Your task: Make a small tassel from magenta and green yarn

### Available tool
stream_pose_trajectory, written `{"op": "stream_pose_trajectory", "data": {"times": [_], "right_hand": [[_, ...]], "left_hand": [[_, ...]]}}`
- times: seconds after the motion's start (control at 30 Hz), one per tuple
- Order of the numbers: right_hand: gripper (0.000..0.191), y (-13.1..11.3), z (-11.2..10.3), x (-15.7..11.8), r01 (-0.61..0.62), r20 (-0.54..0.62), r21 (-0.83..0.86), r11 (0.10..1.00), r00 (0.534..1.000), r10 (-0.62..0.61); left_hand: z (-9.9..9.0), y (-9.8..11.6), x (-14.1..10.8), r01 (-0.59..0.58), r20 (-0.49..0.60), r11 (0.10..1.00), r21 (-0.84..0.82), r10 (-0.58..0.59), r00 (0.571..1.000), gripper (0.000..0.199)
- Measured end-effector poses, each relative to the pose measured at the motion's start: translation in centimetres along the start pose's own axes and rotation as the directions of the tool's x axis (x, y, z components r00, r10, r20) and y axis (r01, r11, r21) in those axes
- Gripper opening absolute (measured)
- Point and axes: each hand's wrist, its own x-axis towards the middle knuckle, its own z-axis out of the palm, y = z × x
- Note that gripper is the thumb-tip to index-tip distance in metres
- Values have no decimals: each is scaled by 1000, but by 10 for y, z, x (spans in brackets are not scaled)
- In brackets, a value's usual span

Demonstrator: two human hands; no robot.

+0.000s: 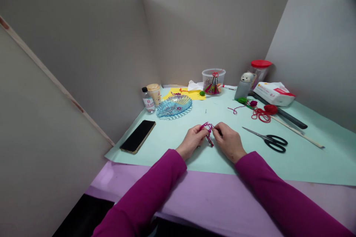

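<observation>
Grey board partitions (83, 63) close off the back and both sides of the bench. A sheet of pale mint paper (300, 163) lies over smooth lilac paper (194, 203), and its near edge runs under both forearms in magenta knit sleeves (141, 189). Working area centre: the left hand (191, 141) and right hand (228, 141) sit close together, fingers pinched narrow on a knotted crimson cord (208, 133). The cord is held above the mint sheet, its short tail hanging between the hands; whether the tail touches the paper cannot be told. Open paper lies on both sides of the hands. To the left, well apart, is a black glass-fronted phone (137, 136) in a gold-edged case, lying near the sheet's left edge. To the right are steel scissors (274, 142) with black loop handles, blades pointing towards the hands. Farther back sit a ribbed blue glass dish (174, 106), a clear plastic tub (213, 81) holding tasselled red knotwork, and a loose coil of red cord (261, 114). A thin wooden stick (297, 131) lies beside the coil, and a white plastic-wrapped tissue pack (274, 93) stands near the back right wall.
</observation>
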Motion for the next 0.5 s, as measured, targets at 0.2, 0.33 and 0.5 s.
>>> {"op": "stream_pose_trajectory", "data": {"times": [0.2,0.33,0.5], "right_hand": [[20,17,-7,11,-244,-104,94,965,962,254],[22,29,-12,17,-389,-180,237,890,883,434],[34,12,-10,14,-512,215,558,654,850,481]], "left_hand": [[-1,2,-4,12,-6,998,57,-12,1000,23],[-2,1,-6,16,-22,997,76,-15,1000,22],[-4,-2,-4,-17,-20,997,74,19,1000,23]]}}
